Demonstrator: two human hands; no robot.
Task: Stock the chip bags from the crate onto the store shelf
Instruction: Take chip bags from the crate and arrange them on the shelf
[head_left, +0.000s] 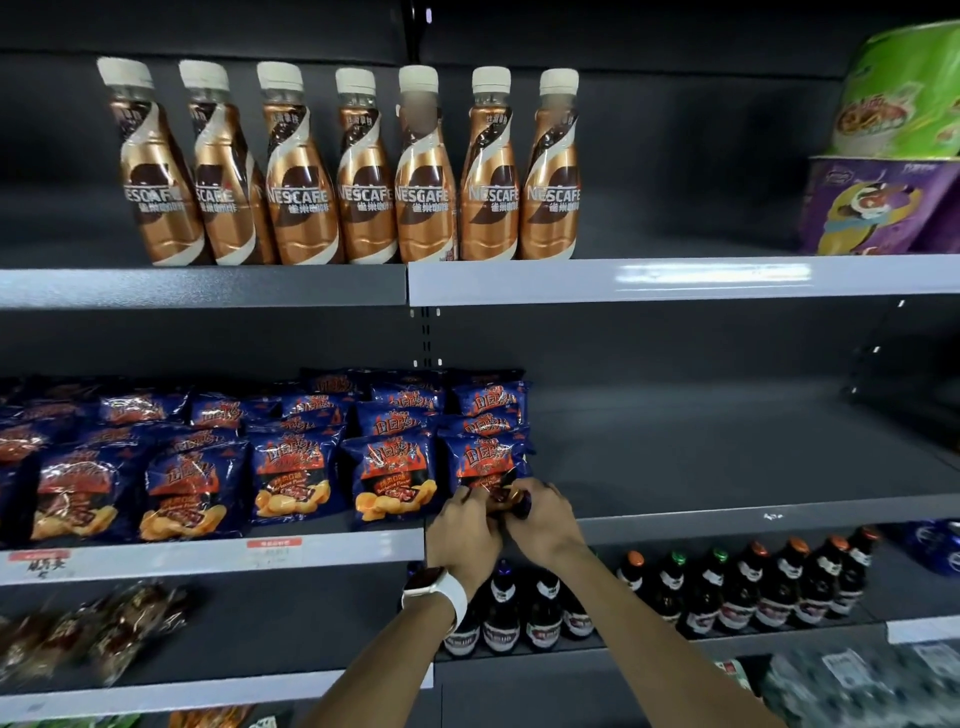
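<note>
Several dark blue chip bags with orange flames stand in rows on the middle shelf (727, 514), filling its left half. The rightmost front chip bag (485, 460) stands at the end of the rows. My left hand (462, 535), with a white watch on its wrist, and my right hand (545, 519) both grip that bag's lower edge at the shelf's front. Their fingers curl round the bag's bottom and hide it. The neighbouring chip bag (392, 480) stands just to the left. The crate is out of view.
Brown Nescafe bottles (358, 166) line the upper shelf, with purple and green boxes (883, 202) at its right end. Dark bottles (743, 592) stand on the shelf below my hands. Dark snack packs (114, 629) lie at lower left. The middle shelf's right half holds nothing.
</note>
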